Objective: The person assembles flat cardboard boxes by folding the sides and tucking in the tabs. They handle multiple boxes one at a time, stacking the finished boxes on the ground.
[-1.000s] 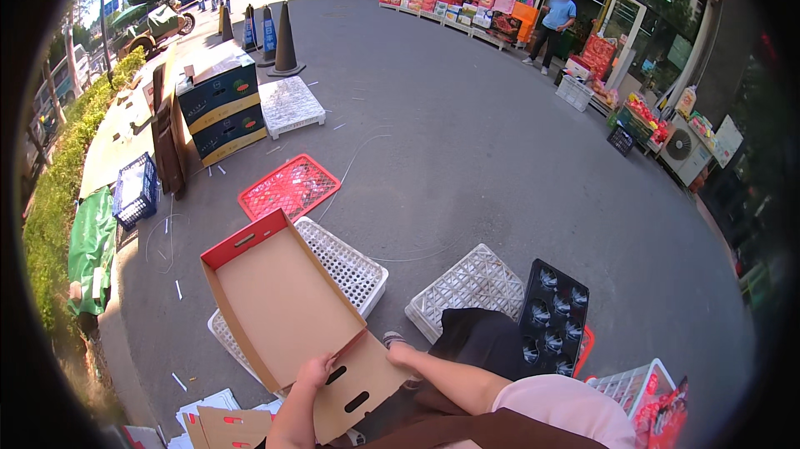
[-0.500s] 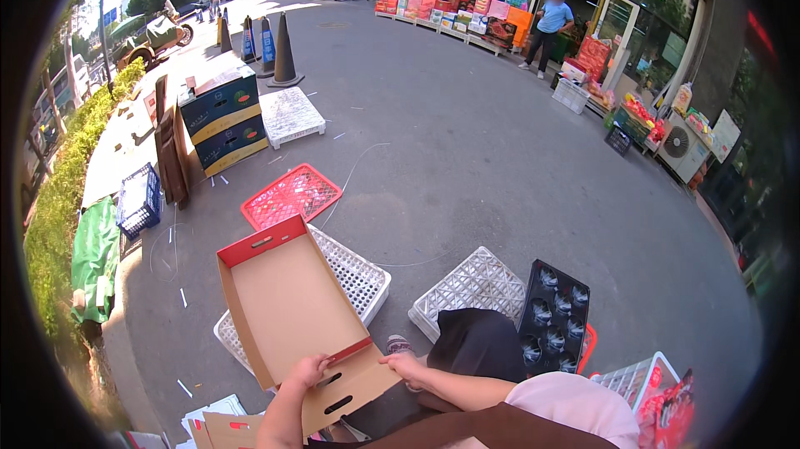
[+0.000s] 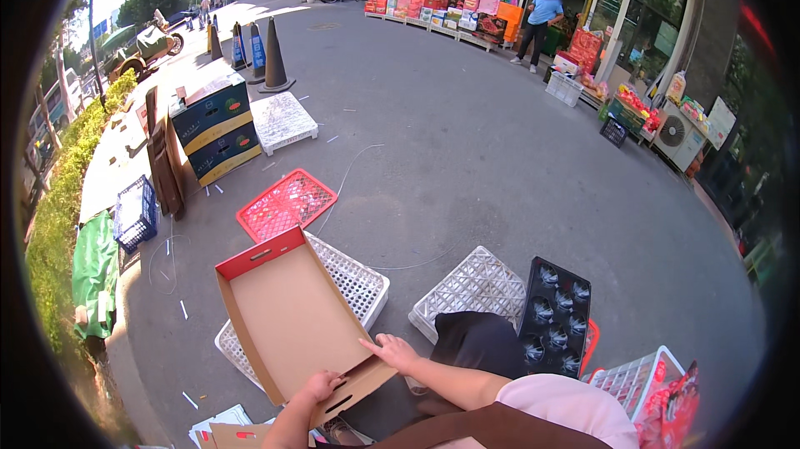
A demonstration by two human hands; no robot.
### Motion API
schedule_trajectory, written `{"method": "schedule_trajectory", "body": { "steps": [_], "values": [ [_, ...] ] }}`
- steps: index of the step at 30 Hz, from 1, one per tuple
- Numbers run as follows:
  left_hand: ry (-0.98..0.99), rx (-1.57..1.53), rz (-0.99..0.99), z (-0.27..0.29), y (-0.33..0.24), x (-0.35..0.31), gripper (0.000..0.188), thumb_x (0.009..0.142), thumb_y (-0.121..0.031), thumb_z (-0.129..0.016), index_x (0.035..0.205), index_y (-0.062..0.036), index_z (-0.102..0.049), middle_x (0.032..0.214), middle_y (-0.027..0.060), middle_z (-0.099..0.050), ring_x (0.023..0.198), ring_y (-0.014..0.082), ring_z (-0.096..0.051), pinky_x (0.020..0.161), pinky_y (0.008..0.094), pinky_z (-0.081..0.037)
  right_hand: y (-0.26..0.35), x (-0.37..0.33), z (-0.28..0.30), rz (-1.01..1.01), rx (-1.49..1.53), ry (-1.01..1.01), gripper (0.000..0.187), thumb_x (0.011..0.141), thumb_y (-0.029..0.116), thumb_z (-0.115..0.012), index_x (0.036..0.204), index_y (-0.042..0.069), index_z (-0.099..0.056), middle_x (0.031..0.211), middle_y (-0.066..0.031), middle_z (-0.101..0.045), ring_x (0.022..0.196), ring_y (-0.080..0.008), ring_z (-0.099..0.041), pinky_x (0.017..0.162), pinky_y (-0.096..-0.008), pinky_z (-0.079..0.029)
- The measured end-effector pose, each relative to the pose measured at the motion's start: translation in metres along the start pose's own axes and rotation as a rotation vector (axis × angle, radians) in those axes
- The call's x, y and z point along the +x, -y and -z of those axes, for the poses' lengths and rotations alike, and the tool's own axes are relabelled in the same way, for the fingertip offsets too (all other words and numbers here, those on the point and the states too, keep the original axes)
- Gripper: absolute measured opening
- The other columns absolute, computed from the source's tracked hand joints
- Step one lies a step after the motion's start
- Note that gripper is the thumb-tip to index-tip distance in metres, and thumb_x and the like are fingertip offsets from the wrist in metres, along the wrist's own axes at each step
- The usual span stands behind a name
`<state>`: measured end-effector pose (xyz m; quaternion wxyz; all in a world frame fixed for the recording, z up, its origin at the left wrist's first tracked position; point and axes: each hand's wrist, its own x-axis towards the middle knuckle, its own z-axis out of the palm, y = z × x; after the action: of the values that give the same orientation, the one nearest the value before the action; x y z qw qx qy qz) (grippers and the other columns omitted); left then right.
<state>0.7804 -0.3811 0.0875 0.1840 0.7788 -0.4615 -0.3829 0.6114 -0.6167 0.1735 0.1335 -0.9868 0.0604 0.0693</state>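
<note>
1 open cardboard box (image 3: 287,316) is set, slightly askew, on 1 white perforated crate (image 3: 357,275) just in front of the person; 1 handle slot is seen in its red far wall & 1 in the flap (image 3: 367,382) at its near end. 2 hands are at work there: by the L hand (image 3: 317,386), w/ fingers curled over, the near edge of the box is clamped; by the R hand (image 3: 393,353) the near R corner is touched, 2 digits spread apart, but whether anything is pinched can't be told, as the rest is hidden. Beyond the box, 1 red mesh crate (image 3: 287,203) is laid on the ground. To the R, 1 white lattice crate (image 3: 471,286) & 1 black tray (image 3: 550,316) w/ several film-lined cups are seen, then 1 white basket (image 3: 637,382) w/ red bags beside it. Far L: 1 blue crate (image 3: 136,214), 2 dark cartons (image 3: 223,153) stacked, 1 white slab (image 3: 283,122) next to them, & approx. 4 cones (image 3: 273,61) behind. By the shop door, 1 person in a blue top (image 3: 543,20) is seen standing.
</note>
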Motion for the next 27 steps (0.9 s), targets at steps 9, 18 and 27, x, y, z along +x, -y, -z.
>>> {"method": "schedule_trajectory", "body": {
  "steps": [9, 18, 27],
  "values": [
    [0.011, -0.065, 0.091, 0.014, -0.019, -0.01, 0.037, 0.089, -0.029, -0.053, 0.124, -0.0228, -0.062, 0.114, 0.019, -0.059, 0.108, 0.0353, -0.056, 0.099, 0.0401, -0.044, -0.022, 0.017, -0.039, 0.138, 0.137, -0.082, 0.058, 0.066, 0.005, -0.07, 0.122, 0.015, -0.058, 0.128, -0.0093, -0.049, 0.118, -0.0289, -0.05, 0.094, -0.0368, -0.046],
    [-0.172, 0.013, 0.087, 0.056, 0.038, -0.084, 0.069, 0.068, -0.029, -0.072, 0.134, -0.0169, -0.052, 0.138, 0.0213, -0.043, 0.127, 0.0392, -0.041, 0.108, 0.0448, -0.034, -0.022, 0.038, -0.033, 0.096, 0.34, -0.081, 0.014, 0.071, 0.017, -0.072, 0.084, 0.012, -0.068, 0.089, -0.0067, -0.063, 0.091, -0.0301, -0.061, 0.078, -0.041, -0.052],
    [-0.545, -0.368, 0.324, -0.004, 0.149, -0.189, 0.042, 0.078, -0.018, -0.076, 0.113, -0.0051, -0.057, 0.11, 0.0138, -0.059, 0.102, 0.0249, -0.059, 0.087, 0.0373, -0.05, -0.018, 0.052, -0.043, 0.042, 0.348, -0.081, 0.012, 0.067, 0.013, -0.075, 0.078, 0.012, -0.07, 0.086, -0.0073, -0.068, 0.089, -0.0285, -0.063, 0.078, -0.0394, -0.052]
  ]
}}
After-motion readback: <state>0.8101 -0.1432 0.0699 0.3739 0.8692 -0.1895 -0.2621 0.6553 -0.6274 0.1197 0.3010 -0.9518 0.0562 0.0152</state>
